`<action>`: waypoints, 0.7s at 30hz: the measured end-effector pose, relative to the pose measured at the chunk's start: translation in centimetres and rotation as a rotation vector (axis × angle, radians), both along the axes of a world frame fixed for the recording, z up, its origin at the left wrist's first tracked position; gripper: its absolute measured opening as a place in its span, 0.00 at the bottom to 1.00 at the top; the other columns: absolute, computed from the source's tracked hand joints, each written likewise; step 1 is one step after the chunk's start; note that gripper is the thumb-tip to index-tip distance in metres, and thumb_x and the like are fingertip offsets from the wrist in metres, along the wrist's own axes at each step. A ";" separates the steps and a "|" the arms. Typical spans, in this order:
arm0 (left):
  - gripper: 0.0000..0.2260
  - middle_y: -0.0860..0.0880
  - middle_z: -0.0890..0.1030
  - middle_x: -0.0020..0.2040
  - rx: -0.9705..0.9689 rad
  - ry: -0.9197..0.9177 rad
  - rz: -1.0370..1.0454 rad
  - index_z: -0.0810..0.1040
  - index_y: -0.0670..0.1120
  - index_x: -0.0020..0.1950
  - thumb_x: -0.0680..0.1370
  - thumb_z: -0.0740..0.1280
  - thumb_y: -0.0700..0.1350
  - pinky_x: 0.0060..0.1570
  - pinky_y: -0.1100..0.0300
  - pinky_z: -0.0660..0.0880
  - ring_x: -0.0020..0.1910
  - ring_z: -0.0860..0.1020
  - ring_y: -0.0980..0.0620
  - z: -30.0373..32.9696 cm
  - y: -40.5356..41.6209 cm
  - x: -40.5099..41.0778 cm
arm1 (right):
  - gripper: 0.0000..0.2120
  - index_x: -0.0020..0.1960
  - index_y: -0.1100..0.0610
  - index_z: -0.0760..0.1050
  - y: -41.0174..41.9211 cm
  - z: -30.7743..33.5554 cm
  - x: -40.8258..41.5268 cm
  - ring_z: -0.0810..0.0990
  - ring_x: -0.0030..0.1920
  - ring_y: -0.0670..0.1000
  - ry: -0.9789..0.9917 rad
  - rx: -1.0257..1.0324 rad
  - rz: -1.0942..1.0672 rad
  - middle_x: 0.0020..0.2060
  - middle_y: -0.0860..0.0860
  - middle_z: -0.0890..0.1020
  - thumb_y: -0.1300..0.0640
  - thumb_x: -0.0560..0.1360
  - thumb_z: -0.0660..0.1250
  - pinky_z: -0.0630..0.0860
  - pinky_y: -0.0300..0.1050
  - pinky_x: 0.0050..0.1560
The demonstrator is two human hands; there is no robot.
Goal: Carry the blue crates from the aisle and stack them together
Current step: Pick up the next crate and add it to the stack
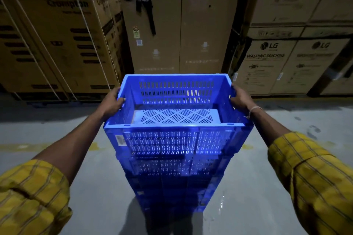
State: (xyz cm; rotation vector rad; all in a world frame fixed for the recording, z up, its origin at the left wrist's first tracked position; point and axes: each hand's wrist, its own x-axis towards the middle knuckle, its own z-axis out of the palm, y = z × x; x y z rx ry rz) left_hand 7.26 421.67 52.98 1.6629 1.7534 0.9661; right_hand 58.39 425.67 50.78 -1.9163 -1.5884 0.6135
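The top crate (174, 101) sat on a stack (172, 173) of blue crates that stood on the grey floor (57, 139), straight ahead of the person. Its slotted walls and perforated base were open to view, and nothing lay inside it. The left hand (112, 102) gripped the crate's left rim, fingers curled over the edge, so that grip was clamped on the crate. The right hand (239, 99) gripped the right rim in the same way, also clamped on the crate, with a pale band at its wrist. Both forearms reached in from yellow checked sleeves (32, 196). Whether the top crate had fully seated on the one beneath it could not be told. A white label (120, 140) showed on the crate's near wall, toward its left corner. Beyond the crate rose tall cardboard cartons (179, 30); to the right of it stood LG washing machine boxes (267, 63), and to the left, strapped cartons (63, 44).
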 end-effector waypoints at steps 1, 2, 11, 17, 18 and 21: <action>0.18 0.42 0.82 0.55 0.008 0.004 0.006 0.72 0.44 0.71 0.81 0.64 0.37 0.39 0.57 0.74 0.35 0.77 0.54 -0.3 0.2 0.2 | 0.31 0.71 0.50 0.68 -0.5 1.0 -0.7 0.84 0.47 0.61 -0.014 0.012 -0.008 0.55 0.57 0.83 0.61 0.68 0.61 0.83 0.55 0.41; 0.18 0.42 0.82 0.57 0.011 0.008 0.010 0.72 0.45 0.72 0.81 0.63 0.37 0.38 0.58 0.74 0.35 0.77 0.55 -0.5 0.3 0.4 | 0.32 0.73 0.51 0.67 -1.0 2.0 -1.5 0.84 0.48 0.61 -0.031 0.020 -0.005 0.56 0.58 0.83 0.62 0.69 0.61 0.83 0.54 0.42; 0.15 0.50 0.80 0.36 -0.020 0.055 -0.020 0.77 0.51 0.62 0.80 0.63 0.35 0.40 0.58 0.74 0.26 0.75 0.60 -0.2 1.5 -0.5 | 0.34 0.79 0.60 0.57 -0.9 2.6 -3.1 0.77 0.60 0.66 -0.217 -0.024 0.016 0.64 0.66 0.76 0.65 0.75 0.62 0.73 0.52 0.57; 0.16 0.43 0.83 0.46 -0.054 0.076 -0.044 0.77 0.50 0.66 0.81 0.61 0.35 0.42 0.56 0.75 0.38 0.80 0.48 0.2 -0.5 -0.7 | 0.36 0.81 0.55 0.55 -2.4 1.9 -3.1 0.76 0.63 0.64 -0.217 -0.074 0.030 0.67 0.64 0.75 0.65 0.76 0.63 0.72 0.50 0.57; 0.17 0.42 0.83 0.50 -0.060 0.103 -0.050 0.75 0.49 0.68 0.81 0.61 0.36 0.42 0.56 0.75 0.41 0.81 0.47 0.2 -0.6 -0.9 | 0.37 0.81 0.53 0.54 -2.6 1.9 -3.1 0.77 0.62 0.64 -0.199 -0.077 0.027 0.67 0.64 0.76 0.65 0.76 0.63 0.73 0.50 0.57; 0.21 0.41 0.80 0.63 -0.105 0.162 -0.080 0.68 0.51 0.75 0.82 0.61 0.40 0.46 0.55 0.76 0.51 0.82 0.43 0.3 -0.8 -1.3 | 0.39 0.82 0.50 0.52 -3.5 2.3 -3.0 0.79 0.59 0.63 -0.111 -0.096 0.030 0.65 0.61 0.77 0.65 0.75 0.62 0.77 0.54 0.57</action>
